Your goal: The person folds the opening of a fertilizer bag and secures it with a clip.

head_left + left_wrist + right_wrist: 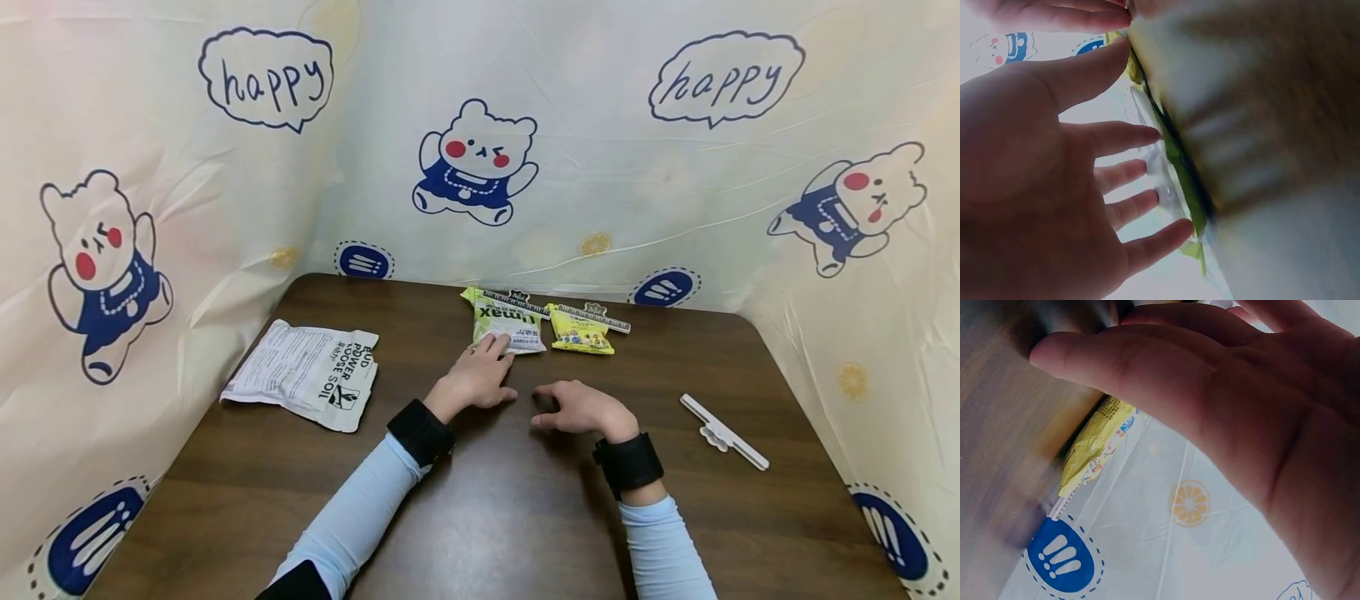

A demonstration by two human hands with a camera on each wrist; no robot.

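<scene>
My left hand reaches to a green-and-white bag at the back of the table, its fingertips at the bag's near edge. In the left wrist view the fingers are spread and nearly straight, with the bag just past their tips. A clear sealing clip runs along the bag's far edge. Low over the tabletop, my right hand holds nothing, thumb and forefinger apart. Beyond it lies a small yellow packet, also seen in the right wrist view, with another sealing clip across its far edge.
A larger white bag printed "LOOSE SOIL" lies at the left of the brown table. On the right is a loose white sealing clip. A printed curtain encloses the back and sides.
</scene>
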